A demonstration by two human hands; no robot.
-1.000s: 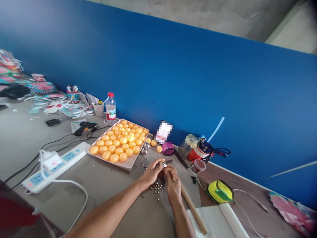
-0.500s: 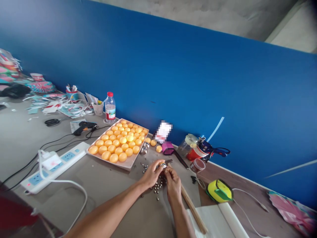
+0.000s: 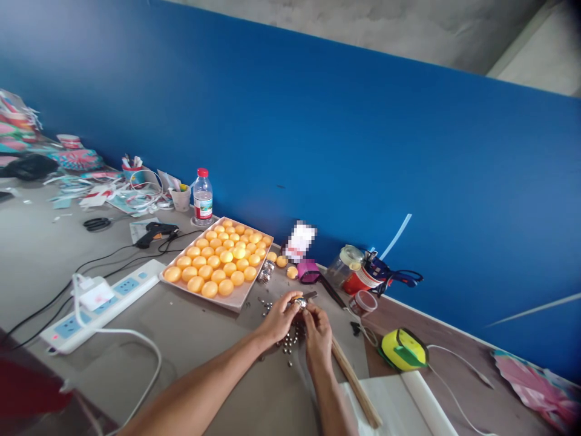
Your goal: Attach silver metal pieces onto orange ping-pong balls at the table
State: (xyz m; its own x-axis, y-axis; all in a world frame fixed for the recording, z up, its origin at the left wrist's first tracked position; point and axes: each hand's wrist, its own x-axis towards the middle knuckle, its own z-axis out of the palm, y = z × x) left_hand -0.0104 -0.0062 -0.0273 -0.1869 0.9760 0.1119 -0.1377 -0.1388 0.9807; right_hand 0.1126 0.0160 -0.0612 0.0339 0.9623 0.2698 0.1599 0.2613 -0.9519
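Note:
My left hand (image 3: 278, 320) is closed around an orange ping-pong ball (image 3: 300, 302) that is partly covered with shiny silver pieces. At the ball's right side, the pinched fingers of my right hand (image 3: 319, 333) press against it; whether a small piece sits between them is hidden. Loose silver beads or studs (image 3: 287, 347) lie on the table under and between my hands. A wooden handle (image 3: 356, 384) runs past my right wrist, and a dark metal end (image 3: 311, 295) shows just beyond the ball. Silver-covered balls (image 3: 265, 274) rest beside the tray.
A shallow tray (image 3: 236, 306) of orange balls stands left of my hands, with a power strip (image 3: 106, 307), glue gun (image 3: 157, 234) and water bottle (image 3: 203, 198) beyond. Toward the blue wall are loose orange balls (image 3: 292, 272), a clear jar (image 3: 341, 268) and red cups (image 3: 358, 283). A yellow-green object (image 3: 403, 349) sits right.
My hands stay in nearly the same place, with small finger movements. The ball is turned slightly, showing more of its silver side now. Nothing else has visibly moved.

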